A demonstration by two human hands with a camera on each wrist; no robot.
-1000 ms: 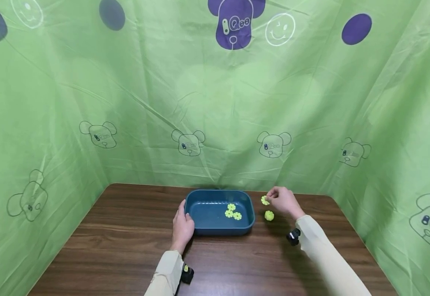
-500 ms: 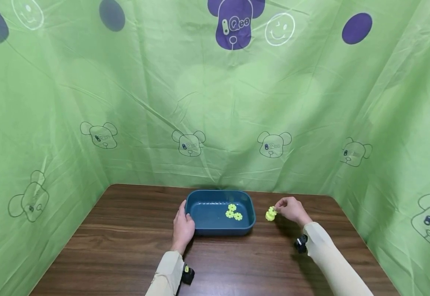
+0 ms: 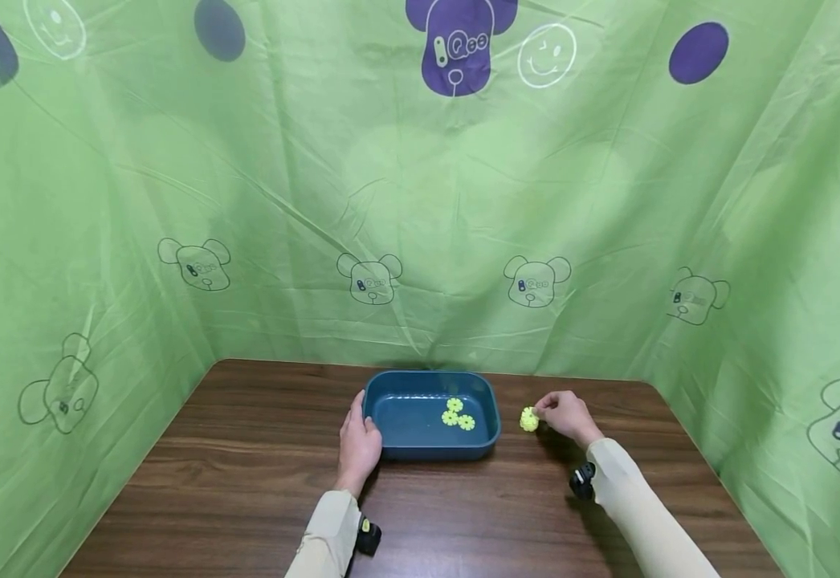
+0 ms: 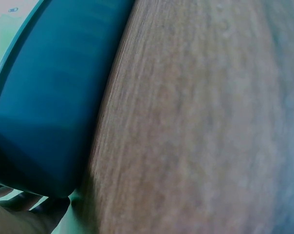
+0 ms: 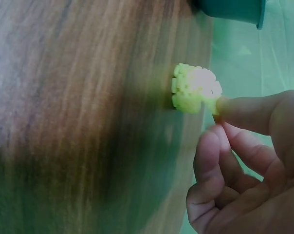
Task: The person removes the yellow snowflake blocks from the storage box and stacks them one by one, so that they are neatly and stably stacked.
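Note:
My left hand [image 3: 359,445] grips the left side of a dark blue plastic bin [image 3: 434,452]; in the left wrist view its fingers [image 4: 23,201] lie against the bin's end wall. To the right of the bin, my right hand [image 3: 568,415] pinches a yellow-green flower-shaped disc between thumb and fingertips. This disc touches a small stack of matching flower-shaped discs [image 3: 528,420] on the table. The right wrist view shows the stack [image 5: 188,87] close up, with the thumb at its edge. How the pinched disc sits on the stack is hard to make out.
Inside the bin lie 3 loose yellow-green flower-shaped discs [image 3: 450,418]. The brown wooden table [image 3: 246,482] has its far edge just behind the bin. Green printed cloth [image 3: 434,321] hangs behind and at both sides.
My right hand has brought its disc from behind the stack down and rightward onto the stack's top. The left hand has kept its place on the bin.

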